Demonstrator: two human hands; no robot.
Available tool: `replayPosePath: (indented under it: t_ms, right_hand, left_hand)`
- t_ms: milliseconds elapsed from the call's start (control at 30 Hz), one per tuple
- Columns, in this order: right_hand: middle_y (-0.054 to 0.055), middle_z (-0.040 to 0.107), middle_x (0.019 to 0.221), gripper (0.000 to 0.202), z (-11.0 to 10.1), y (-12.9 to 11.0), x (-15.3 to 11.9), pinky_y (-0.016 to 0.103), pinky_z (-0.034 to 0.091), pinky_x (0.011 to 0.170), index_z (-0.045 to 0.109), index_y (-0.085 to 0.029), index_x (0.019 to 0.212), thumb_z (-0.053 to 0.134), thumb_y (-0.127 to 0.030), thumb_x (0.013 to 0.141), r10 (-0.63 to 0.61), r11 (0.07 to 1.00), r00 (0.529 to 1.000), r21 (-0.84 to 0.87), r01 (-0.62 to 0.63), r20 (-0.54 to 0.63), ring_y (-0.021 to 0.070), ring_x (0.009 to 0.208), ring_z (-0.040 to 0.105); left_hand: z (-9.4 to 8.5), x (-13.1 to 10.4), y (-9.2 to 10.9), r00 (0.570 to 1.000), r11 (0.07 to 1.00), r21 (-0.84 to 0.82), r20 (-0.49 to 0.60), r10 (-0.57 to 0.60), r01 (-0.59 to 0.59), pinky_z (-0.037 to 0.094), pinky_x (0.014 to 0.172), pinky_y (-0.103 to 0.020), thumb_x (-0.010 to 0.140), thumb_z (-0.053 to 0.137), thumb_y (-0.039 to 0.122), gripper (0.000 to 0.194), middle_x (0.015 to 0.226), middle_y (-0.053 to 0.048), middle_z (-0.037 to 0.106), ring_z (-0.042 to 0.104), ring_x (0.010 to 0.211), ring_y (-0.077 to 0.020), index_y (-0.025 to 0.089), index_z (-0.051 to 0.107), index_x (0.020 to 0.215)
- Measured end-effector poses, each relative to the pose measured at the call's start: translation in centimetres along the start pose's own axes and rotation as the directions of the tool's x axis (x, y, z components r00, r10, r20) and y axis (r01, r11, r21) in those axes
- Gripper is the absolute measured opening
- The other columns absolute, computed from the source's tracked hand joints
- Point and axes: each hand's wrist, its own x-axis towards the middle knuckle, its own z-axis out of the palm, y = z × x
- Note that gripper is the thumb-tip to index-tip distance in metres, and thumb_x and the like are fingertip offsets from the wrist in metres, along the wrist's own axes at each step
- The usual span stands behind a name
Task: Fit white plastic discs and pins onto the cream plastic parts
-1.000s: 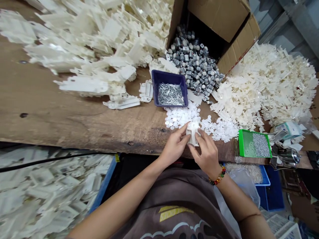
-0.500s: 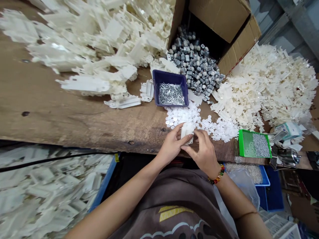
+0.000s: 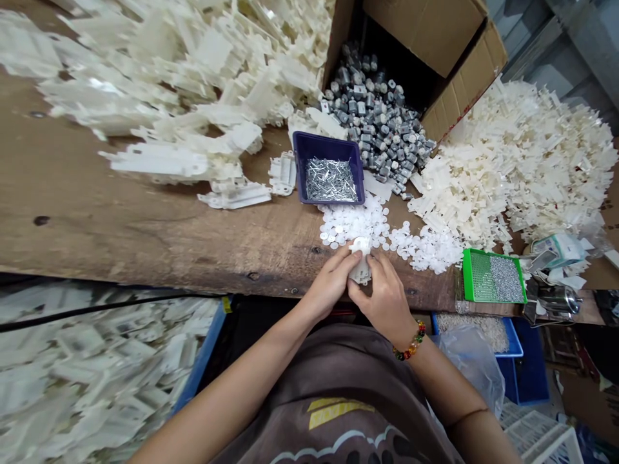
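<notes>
A small white plastic housing (image 3: 360,272) is held between both hands at the bench's front edge. My left hand (image 3: 329,283) grips its left side, thumb pressed on its face. My right hand (image 3: 385,298), below a beaded bracelet, closes on the right side with thumb and fingers. Parts of the housing are hidden behind the fingers. Just beyond lie small white plastic discs (image 3: 353,222) in a loose heap. A purple bin (image 3: 304,194) of thin metal pins stands behind them.
Small grey motors (image 3: 382,129) spill from a cardboard box (image 3: 447,106). White plastic parts (image 3: 193,71) are piled at back left, smaller ones (image 3: 522,167) at right. A green tray (image 3: 467,277) with tiny metal pieces sits on the right front edge of the wooden bench (image 3: 145,241).
The white housing has been turned and tipped between my hands. My right hand has moved left and closed in on it, its thumb and fingers now against the part.
</notes>
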Motion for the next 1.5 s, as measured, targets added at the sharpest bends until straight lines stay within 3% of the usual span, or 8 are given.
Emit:
replayPosePath:
  t_ms: [233,467,567,767,1100,1200,1333,1500]
  right_hand:
    - [0.01,0.061,0.092,0.019,0.6,-0.4,1.2,0.039,0.047,0.083,0.056,-0.016,0.095,0.054,-0.029,0.082,0.138,0.99,0.986,0.021,-0.137,-0.093,0.0228,0.091,0.056]
    - [0.001,0.06,0.078,0.023,-0.5,1.2,2.0,0.024,0.047,0.057,0.052,-0.017,0.1,0.049,-0.032,0.083,0.333,0.793,0.943,0.545,-0.273,-0.012,0.012,0.063,0.054]
    - [0.002,0.061,0.078,0.023,-1.7,2.2,2.3,0.025,0.048,0.058,0.054,-0.018,0.1,0.053,-0.031,0.081,0.28,0.843,0.96,0.484,-0.236,-0.019,0.0121,0.063,0.055]
    - [0.01,0.063,0.096,0.026,-1.8,2.2,2.2,0.035,0.051,0.08,0.058,-0.017,0.104,0.057,-0.028,0.081,0.034,0.992,0.994,0.125,-0.021,-0.103,0.0199,0.088,0.059]
    - [0.013,0.062,0.103,0.033,-1.3,1.7,1.3,0.039,0.049,0.09,0.058,-0.015,0.114,0.05,-0.033,0.089,-0.008,0.997,0.999,0.078,0.011,-0.042,0.023,0.1,0.058]
    - [0.01,0.063,0.108,0.029,-2.1,2.1,1.4,0.036,0.047,0.092,0.059,-0.018,0.112,0.04,-0.03,0.093,-0.027,0.978,0.998,0.207,0.015,0.054,0.0192,0.104,0.058]
    - [0.004,0.064,0.093,0.026,-3.3,3.0,2.6,0.028,0.048,0.073,0.056,-0.019,0.106,0.045,-0.037,0.091,0.04,0.945,0.986,0.315,-0.091,0.164,0.0141,0.081,0.06]
    - [-0.002,0.055,0.075,0.024,-3.7,3.4,3.9,0.024,0.04,0.063,0.054,-0.019,0.091,0.047,-0.042,0.089,-0.055,0.947,0.957,0.319,-0.04,0.283,0.0119,0.068,0.051]
  left_hand:
    - [0.3,-0.1,-0.5,0.999,0.986,-0.159,0.03,-0.045,0.049,0.044,0.094,-0.037,0.082,0.052,0.051,0.052,0.11,-0.011,0.067,0.057,0.111,-0.025,0.013,0.06,0.116]
    - [0.3,0.1,0.3,0.992,0.964,-0.244,0.095,-0.08,0.102,0.05,0.084,-0.033,0.076,0.062,0.036,0.053,0.112,-0.011,0.067,0.063,0.099,-0.0217,0.014,0.053,0.123]
    - [0.2,0.3,0.1,0.997,0.981,-0.178,0.046,-0.064,0.072,0.049,0.082,-0.032,0.064,0.07,0.022,0.068,0.108,-0.01,0.069,0.065,0.094,-0.021,0.014,0.048,0.128]
    - [0.4,0.1,-0.4,0.997,0.996,-0.029,0.001,0.083,-0.083,0.048,0.084,-0.032,0.064,0.068,0.025,0.074,0.104,-0.01,0.07,0.063,0.099,-0.0222,0.011,0.045,0.133]
    - [-0.2,-0.5,0.6,0.99,0.996,0.035,0.113,0.079,-0.083,0.046,0.091,-0.035,0.073,0.063,0.035,0.058,0.113,-0.008,0.066,0.059,0.105,-0.023,0.016,0.053,0.127]
    - [-0.6,-0.9,1.2,0.987,0.999,0.009,0.152,0.041,-0.043,0.049,0.084,-0.032,0.073,0.066,0.037,0.054,0.107,-0.009,0.067,0.061,0.099,-0.0224,0.015,0.055,0.121]
    - [-0.8,-1.3,1.6,0.983,0.993,0.098,0.175,0.053,-0.07,0.05,0.076,-0.03,0.069,0.07,0.033,0.054,0.103,-0.007,0.066,0.062,0.09,-0.0202,0.016,0.054,0.117]
    - [-1.2,-1.9,2.3,0.958,0.934,0.287,0.248,0.143,-0.213,0.044,0.09,-0.03,0.069,0.069,0.028,0.05,0.113,-0.005,0.064,0.058,0.1,-0.0205,0.021,0.058,0.117]
